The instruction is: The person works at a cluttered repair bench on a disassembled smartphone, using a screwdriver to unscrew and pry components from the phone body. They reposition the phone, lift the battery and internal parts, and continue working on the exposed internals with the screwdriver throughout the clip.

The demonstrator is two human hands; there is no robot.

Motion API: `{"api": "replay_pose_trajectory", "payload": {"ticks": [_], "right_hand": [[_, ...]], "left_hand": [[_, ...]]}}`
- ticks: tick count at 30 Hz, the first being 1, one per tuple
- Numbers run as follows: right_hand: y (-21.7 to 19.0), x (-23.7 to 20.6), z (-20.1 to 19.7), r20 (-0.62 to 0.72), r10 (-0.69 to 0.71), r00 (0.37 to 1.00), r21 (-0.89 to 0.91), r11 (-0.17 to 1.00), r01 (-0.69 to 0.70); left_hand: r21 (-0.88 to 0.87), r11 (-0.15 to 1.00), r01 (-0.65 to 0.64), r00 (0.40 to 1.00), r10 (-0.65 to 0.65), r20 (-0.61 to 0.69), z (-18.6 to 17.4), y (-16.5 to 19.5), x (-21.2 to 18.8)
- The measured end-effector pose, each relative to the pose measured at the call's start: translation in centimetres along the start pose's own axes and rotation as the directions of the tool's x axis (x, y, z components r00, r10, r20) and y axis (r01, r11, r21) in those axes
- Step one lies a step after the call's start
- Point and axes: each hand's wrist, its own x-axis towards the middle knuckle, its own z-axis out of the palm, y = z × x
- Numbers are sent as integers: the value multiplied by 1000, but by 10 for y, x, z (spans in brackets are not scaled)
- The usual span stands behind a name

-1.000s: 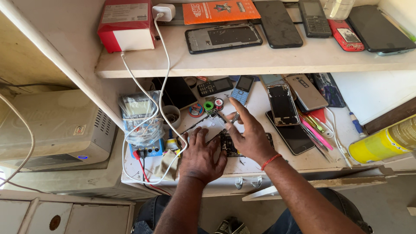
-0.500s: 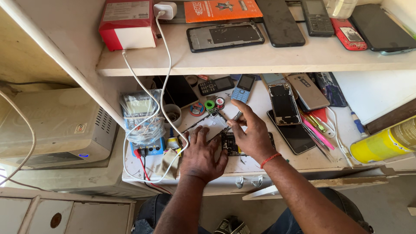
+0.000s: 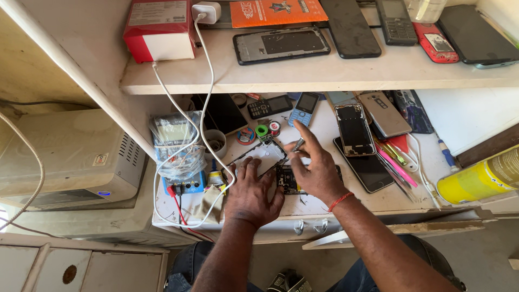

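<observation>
- On the white workbench [image 3: 378, 201], under the upper shelf [image 3: 335, 73], both hands work over an opened phone.
- Left hand [image 3: 250, 196] lies palm down with fingers spread flat; the fingertips press on the white back cover [image 3: 264, 156] and the dark opened phone body [image 3: 286, 181] beside it. Nothing is clasped in it.
- Right hand [image 3: 315, 170] hovers just right of the left, index finger stretched forward; thumb and a bent finger pinch a thin metal tool [image 3: 297, 145] whose tip points toward the cover's upper right corner. A red thread band circles that wrist.
- Opened phone body sits at the front middle of the bench, partly hidden by both hands.
- Just behind the cover: a green-cored roll [image 3: 262, 131] and a blue keypad phone [image 3: 305, 106].
- To the right: a stripped phone frame [image 3: 354, 128] and a black smartphone [image 3: 370, 168], well apart from a yellow spray can [image 3: 481, 178] at the bench edge.
- To the left: a plastic-wrapped meter [image 3: 175, 143] with white cables [image 3: 203, 81] running up to a charger on the shelf.
</observation>
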Motion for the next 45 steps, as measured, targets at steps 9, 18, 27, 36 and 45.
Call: {"api": "replay_pose_trajectory", "payload": {"ticks": [9, 18, 27, 36, 45], "right_hand": [[12, -3, 2, -72, 82, 994, -9, 997, -83], [14, -8, 2, -122, 134, 983, -52, 989, -142], [25, -6, 3, -123, 201, 972, 9, 979, -202], [48, -9, 5, -135, 327, 935, 188, 935, -300], [54, -9, 6, -134, 384, 913, 320, 889, -327]], "left_hand": [[19, 1000, 7, 999, -7, 37, -1, 0, 1], [55, 998, 43, 997, -46, 55, 1, 1, 3], [27, 999, 44, 998, -45, 43, 3, 0, 1], [44, 998, 52, 996, -55, 72, 2, 1, 3], [36, 998, 58, 995, -60, 79, 0, 1, 2]]}}
